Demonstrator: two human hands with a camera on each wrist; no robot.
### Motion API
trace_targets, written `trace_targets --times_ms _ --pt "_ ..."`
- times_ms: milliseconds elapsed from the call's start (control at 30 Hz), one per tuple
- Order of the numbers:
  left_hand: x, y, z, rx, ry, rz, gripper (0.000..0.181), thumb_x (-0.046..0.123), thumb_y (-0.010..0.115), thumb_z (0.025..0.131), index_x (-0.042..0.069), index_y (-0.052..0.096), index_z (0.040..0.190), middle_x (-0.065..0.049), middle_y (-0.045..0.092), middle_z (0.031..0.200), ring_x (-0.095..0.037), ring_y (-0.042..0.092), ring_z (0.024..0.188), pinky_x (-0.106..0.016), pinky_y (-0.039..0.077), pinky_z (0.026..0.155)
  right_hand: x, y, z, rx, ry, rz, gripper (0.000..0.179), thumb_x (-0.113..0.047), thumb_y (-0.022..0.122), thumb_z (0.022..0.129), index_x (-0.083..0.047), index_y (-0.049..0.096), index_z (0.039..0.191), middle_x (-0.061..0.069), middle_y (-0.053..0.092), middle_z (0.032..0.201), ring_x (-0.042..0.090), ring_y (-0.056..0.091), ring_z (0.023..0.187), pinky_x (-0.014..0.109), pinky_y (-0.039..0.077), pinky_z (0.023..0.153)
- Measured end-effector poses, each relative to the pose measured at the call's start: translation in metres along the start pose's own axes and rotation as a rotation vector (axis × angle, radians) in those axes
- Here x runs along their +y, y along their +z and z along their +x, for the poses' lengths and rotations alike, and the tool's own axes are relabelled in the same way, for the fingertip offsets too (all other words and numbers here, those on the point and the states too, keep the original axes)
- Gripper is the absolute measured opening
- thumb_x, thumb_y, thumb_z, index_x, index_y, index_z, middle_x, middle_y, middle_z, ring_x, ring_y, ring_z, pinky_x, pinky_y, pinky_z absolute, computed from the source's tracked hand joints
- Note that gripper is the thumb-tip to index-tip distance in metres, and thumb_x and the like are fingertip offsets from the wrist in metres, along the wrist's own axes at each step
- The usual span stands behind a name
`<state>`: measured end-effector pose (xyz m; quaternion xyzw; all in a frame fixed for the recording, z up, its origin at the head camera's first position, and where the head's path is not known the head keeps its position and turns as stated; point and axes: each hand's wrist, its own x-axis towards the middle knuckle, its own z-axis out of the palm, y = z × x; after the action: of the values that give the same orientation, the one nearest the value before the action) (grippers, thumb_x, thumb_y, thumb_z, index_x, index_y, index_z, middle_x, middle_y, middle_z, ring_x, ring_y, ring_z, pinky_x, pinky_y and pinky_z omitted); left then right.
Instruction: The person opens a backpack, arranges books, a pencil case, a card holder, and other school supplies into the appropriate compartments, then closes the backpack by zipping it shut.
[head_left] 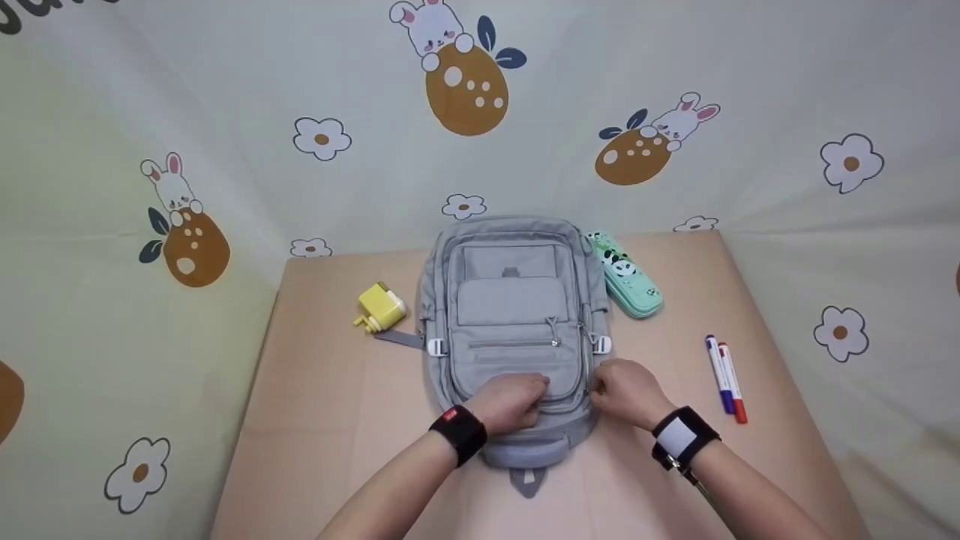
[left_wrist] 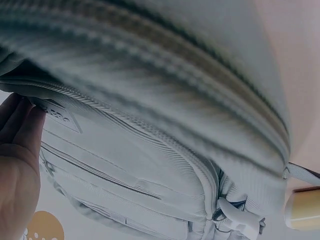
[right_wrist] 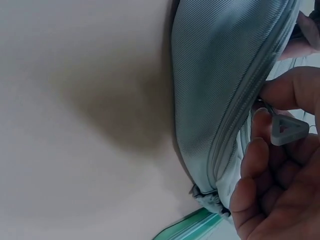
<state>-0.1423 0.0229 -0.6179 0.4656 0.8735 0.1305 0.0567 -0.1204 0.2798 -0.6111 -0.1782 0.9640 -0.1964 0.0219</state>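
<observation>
A grey backpack point(head_left: 514, 300) lies front side up on the table, its top loop toward the person. My left hand point(head_left: 510, 401) grips the fabric of its lower front, fingertips by a small raised label point(left_wrist: 60, 116) in the left wrist view. At the backpack's right edge, my right hand point(head_left: 630, 390) pinches a zipper pull with a triangular grey end point(right_wrist: 289, 131), seen close in the right wrist view. The zipper track point(right_wrist: 245, 95) runs along the side beside those fingers. How far the zipper is open cannot be told.
A yellow-and-white gadget with a crank-like part point(head_left: 381, 306) lies left of the backpack near a grey strap point(head_left: 399, 340). A mint panda pencil case point(head_left: 630, 281) touches its upper right side. Blue point(head_left: 720, 375) and red point(head_left: 733, 382) markers lie farther right.
</observation>
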Motion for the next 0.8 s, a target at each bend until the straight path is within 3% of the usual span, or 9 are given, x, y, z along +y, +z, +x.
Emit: trace_targets --times_ms 233,367,500,633,800 --pt "-0.002 0.0 -0.006 0.028 0.062 0.056 0.022 0.013 0.072 0.085 0.016 0.051 0.079 0.005 0.052 0.085 -0.013 0.053 0.073 -0.027 0.05 0.068 -0.001 0.001 -0.003 -0.001 0.05 0.027 0.013 -0.009 0.074 0.074 -0.018 0.066 0.068 -0.009 0.056 0.066 0.012 0.051 0.061 0.035 0.046 0.059" --pt "-0.004 -0.004 -0.016 0.019 0.081 0.125 0.021 0.019 0.076 0.086 0.014 0.055 0.084 -0.001 0.064 0.116 -0.016 0.064 0.103 -0.028 0.053 0.088 -0.002 0.001 -0.004 0.008 0.089 0.041 0.011 -0.01 0.074 0.074 -0.018 0.069 0.069 -0.008 0.059 0.069 0.014 0.055 0.066 0.037 0.048 0.062" --pt "-0.009 -0.007 -0.03 -0.005 0.061 0.184 0.022 0.023 0.077 0.088 0.01 0.066 0.103 -0.009 0.06 0.14 -0.023 0.057 0.13 -0.033 0.047 0.105 -0.003 0.001 -0.005 0.014 0.12 0.04 0.013 -0.011 0.074 0.075 -0.019 0.067 0.069 -0.007 0.058 0.07 0.015 0.055 0.067 0.037 0.048 0.062" --pt "-0.015 -0.007 -0.043 -0.025 0.036 0.248 0.038 0.023 0.073 0.091 0.004 0.068 0.124 -0.013 0.056 0.146 -0.026 0.053 0.135 -0.037 0.045 0.108 -0.004 0.001 -0.005 0.014 0.131 0.048 0.014 -0.011 0.075 0.076 -0.019 0.066 0.069 -0.007 0.057 0.07 0.014 0.053 0.067 0.037 0.047 0.061" --pt "-0.018 -0.005 -0.049 -0.016 0.016 0.249 0.043 0.021 0.068 0.093 0.001 0.066 0.132 -0.012 0.054 0.147 -0.026 0.052 0.136 -0.036 0.049 0.104 -0.005 0.001 -0.005 0.006 0.141 0.052 0.015 -0.011 0.074 0.075 -0.018 0.064 0.067 -0.006 0.055 0.068 0.014 0.051 0.063 0.036 0.046 0.059"
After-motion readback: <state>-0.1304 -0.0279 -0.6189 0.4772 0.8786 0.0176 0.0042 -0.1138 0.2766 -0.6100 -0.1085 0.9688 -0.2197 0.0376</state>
